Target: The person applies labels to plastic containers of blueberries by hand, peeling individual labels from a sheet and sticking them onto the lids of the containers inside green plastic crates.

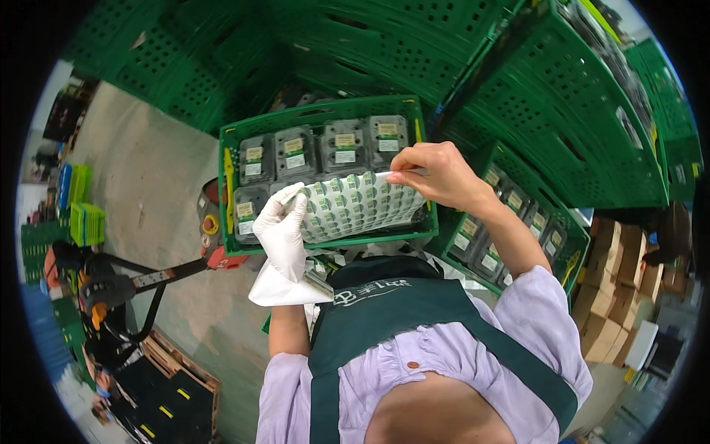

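A white sheet with rows of round green stickers [355,209] stretches between my hands over a green crate [318,109]. My left hand [282,231], in a white glove, pinches the sheet's left end. White material [274,291] flares out at that wrist; whether it is glove cuff or paper I cannot tell. My bare right hand [447,174] is closed on the sheet's upper right corner, thumb against fingers. Dark-looking clear plastic punnets [345,144] with labels on their lids fill the crate. The sheet hides some of them.
Tall green crates [547,111] stand ahead and to the right. Another crate of labelled punnets [529,214] is by my right forearm. A pallet jack handle [166,275] reaches in from the left, near a wooden pallet [185,362]. Cardboard boxes [610,277] are stacked far right.
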The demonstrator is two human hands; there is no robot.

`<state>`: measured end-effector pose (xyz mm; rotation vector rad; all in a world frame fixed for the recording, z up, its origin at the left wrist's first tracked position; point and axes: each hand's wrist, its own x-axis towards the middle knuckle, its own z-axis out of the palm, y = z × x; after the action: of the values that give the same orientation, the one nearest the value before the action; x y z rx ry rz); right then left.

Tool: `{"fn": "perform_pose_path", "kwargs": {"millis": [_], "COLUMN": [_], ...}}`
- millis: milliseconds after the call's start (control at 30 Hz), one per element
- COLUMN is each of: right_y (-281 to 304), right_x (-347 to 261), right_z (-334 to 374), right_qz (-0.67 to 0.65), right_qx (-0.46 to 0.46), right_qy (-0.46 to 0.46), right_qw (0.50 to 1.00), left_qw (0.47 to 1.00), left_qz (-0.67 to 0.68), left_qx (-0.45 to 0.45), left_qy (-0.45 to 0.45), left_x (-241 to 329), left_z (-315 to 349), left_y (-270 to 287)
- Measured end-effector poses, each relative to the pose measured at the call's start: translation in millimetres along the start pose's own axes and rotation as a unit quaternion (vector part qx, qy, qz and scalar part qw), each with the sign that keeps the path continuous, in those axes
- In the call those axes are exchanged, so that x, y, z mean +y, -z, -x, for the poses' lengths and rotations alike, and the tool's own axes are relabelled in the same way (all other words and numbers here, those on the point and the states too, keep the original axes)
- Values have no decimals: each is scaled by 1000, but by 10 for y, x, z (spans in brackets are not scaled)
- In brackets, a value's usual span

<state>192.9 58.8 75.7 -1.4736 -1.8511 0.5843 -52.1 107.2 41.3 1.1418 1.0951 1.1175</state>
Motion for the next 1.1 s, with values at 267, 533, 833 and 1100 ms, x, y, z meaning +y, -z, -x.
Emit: {"fn": "perform_pose_path", "kwargs": {"millis": [267,533,833,1100], "right_y": [63,206,113,260], "right_x": [211,364,822,1131], "right_z": [573,479,853,1539], "right_qz": [-6,-121,-24,-217], "right_qx": [5,46,192,215], "right_qy": [-98,-104,18,-247], "right_qw": [995,986,981,920], "left_qw": [998,977,966,944], "left_qz": [-38,-94,-148,-209], "left_qx": [-39,-171,-192,-188], "left_qy": [19,88,86,173], "left_x": [-251,-180,-382,-684], "left_z": [-6,53,167,213], "left_y": [-440,-1016,-1563,-1811]}}
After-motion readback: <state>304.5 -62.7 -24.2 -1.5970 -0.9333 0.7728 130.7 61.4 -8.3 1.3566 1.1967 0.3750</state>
